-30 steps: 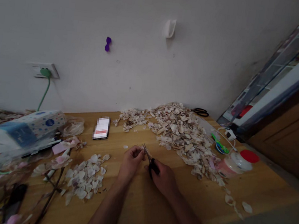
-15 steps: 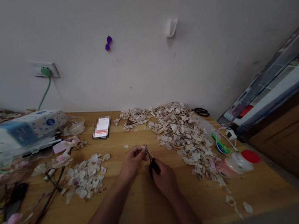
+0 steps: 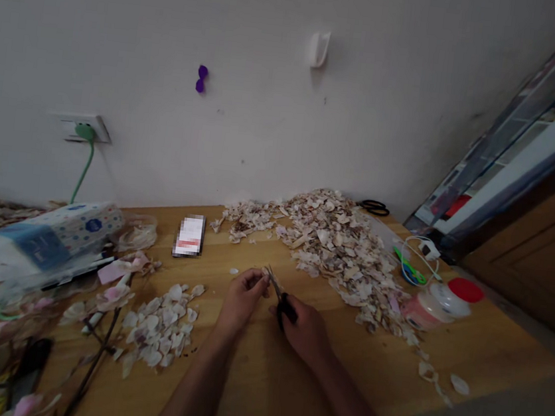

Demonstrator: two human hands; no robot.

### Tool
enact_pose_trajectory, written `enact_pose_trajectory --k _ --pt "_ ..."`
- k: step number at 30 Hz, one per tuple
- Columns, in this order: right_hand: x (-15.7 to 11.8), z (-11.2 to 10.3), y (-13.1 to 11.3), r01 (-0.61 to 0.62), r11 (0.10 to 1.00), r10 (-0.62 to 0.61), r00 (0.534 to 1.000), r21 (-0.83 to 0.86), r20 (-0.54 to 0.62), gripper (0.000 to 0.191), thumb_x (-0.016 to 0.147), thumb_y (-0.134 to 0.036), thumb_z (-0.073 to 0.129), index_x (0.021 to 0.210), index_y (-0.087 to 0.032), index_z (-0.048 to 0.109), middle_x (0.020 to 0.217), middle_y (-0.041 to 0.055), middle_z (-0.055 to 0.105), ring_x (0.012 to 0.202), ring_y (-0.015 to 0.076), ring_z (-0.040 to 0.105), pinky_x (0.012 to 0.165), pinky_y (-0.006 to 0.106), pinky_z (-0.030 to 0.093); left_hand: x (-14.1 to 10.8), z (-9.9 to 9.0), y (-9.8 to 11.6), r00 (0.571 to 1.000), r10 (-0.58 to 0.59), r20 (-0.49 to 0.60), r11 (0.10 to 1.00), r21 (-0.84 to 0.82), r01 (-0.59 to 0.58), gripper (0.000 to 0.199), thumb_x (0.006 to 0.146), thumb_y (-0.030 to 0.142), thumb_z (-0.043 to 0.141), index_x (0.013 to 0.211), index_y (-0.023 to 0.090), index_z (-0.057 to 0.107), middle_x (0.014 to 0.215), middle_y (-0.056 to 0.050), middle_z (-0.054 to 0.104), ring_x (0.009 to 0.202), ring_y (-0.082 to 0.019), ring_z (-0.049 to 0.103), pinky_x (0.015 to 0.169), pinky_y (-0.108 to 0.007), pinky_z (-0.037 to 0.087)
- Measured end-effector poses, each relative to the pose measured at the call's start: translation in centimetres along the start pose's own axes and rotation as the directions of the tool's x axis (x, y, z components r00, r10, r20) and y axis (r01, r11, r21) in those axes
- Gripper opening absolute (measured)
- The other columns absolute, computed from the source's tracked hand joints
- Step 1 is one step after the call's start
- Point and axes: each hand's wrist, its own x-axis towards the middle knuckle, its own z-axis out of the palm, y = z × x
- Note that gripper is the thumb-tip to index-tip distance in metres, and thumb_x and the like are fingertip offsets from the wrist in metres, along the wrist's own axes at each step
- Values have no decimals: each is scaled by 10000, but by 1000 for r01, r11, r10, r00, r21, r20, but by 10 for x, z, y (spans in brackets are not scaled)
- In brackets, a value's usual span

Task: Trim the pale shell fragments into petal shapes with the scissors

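Fingers of R hand (image 3: 307,330) curled round handles of blk scissors (image 3: 286,308), held over table (image 3: 260,386); L hand (image 3: 241,295) pinches tiny pc, too sm. to ID, nr blade tips. Pale flake heap (image 3: 161,328) to L, bigger heap (image 3: 338,242) R.

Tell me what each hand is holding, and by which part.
The right hand holds scissors by their black handles. The left hand pinches a small pale piece; too little of it shows to tell by which part.
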Motion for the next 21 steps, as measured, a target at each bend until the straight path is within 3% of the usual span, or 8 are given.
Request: enact_pose_trajectory --k 6,21 --pt "-1 -1 -1 1 1000 -1 1000 -6 9 222 842 -432 495 886 -248 611 789 31 698 737 208 650 609 255 409 0 2 -3 1000 2 14 999 -33 -1 281 707 446 672 707 168 635 562 15 574 534 -111 515 567 -228 398" --pt "0 0 1 9 1000 -9 1000 -12 16 251 840 -459 511 906 -244 621 800 37 702 742 209 655 616 254 417 0 -6 -2 998 27 60 991 131 -34 236 756 395 613 769 160 623 619 14 578 579 -116 530 573 -229 409"
